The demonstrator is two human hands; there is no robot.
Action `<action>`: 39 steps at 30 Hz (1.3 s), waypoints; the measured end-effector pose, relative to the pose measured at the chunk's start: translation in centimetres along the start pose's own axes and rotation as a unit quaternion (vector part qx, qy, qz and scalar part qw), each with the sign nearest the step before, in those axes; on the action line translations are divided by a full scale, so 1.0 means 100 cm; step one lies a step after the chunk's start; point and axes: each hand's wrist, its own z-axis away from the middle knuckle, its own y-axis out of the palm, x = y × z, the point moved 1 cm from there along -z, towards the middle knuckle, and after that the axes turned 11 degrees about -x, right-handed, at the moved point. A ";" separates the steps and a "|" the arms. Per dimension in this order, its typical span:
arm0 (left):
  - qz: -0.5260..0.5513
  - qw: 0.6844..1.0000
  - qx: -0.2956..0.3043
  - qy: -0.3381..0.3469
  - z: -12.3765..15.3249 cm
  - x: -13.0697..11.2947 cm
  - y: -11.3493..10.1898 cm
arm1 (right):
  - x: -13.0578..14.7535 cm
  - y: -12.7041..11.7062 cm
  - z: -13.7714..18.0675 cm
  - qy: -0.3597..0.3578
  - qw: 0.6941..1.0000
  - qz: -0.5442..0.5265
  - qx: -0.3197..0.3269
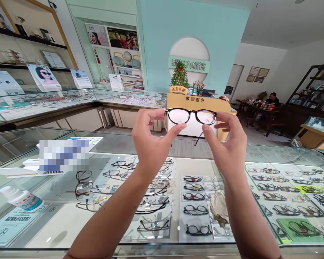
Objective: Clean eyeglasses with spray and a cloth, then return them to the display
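Observation:
A pair of eyeglasses (193,112) with a dark, rounded frame is held up in front of me, level, above the glass counter. My left hand (153,135) pinches its left end near the hinge, thumb below the left lens. At the other end my right hand (226,135) grips the frame's right corner, its thumb at the lower edge of the right lens. A small logo shows on that lens. One dark temple arm hangs down between my hands. Below my right forearm, a crumpled beige cloth (218,207) lies on the counter.
Rows of glasses (196,210) fill the glass display counter (178,165) beneath my arms. A white spray bottle (23,198) stands at the left beside a printed card. A cashier desk (205,101) with a plant is ahead; a person (273,100) sits far right.

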 end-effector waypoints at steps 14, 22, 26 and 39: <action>0.017 0.999 0.022 -0.042 0.000 0.004 0.004 | 0.000 -0.002 -0.002 -0.025 0.999 0.008 -0.017; 0.017 0.999 -0.016 0.033 0.000 0.001 0.001 | 0.001 0.001 -0.001 -0.001 1.000 0.002 0.003; 0.013 0.998 -0.023 0.050 0.000 0.001 0.001 | 0.000 0.001 -0.001 -0.002 1.000 0.003 0.003; 0.014 0.999 0.018 -0.023 -0.001 0.005 0.003 | -0.002 0.000 -0.001 -0.020 1.000 0.007 -0.007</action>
